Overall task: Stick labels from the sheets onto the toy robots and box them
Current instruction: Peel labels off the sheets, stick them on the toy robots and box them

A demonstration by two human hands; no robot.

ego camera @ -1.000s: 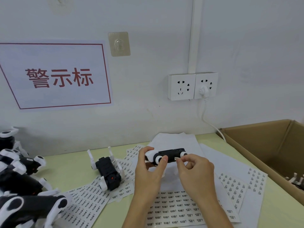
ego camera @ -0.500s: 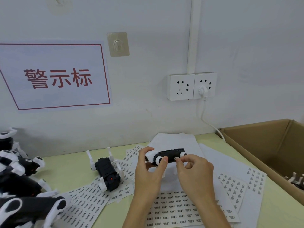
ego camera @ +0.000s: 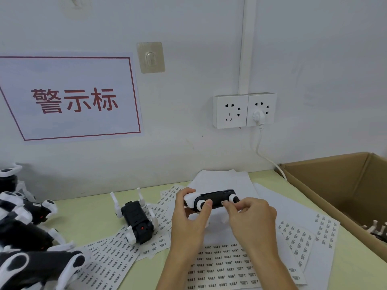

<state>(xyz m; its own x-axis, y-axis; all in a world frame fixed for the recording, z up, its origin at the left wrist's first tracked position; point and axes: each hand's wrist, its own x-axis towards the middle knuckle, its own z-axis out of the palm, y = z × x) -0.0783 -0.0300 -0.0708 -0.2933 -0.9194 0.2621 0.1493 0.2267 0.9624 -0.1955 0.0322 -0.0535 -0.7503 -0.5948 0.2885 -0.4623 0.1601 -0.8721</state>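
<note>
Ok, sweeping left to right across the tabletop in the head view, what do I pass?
Pile of toy robots → upside-down toy robot → left hand → held toy robot → right hand → cardboard box.

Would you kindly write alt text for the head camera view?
A person's left hand grips a black-and-white toy robot above label sheets while the right hand presses a small label onto it. More toy robots lie left; a cardboard box stands right.

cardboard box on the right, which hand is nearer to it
Right. The right hand is between the held toy robot and the cardboard box; the left hand is farther away.
</note>
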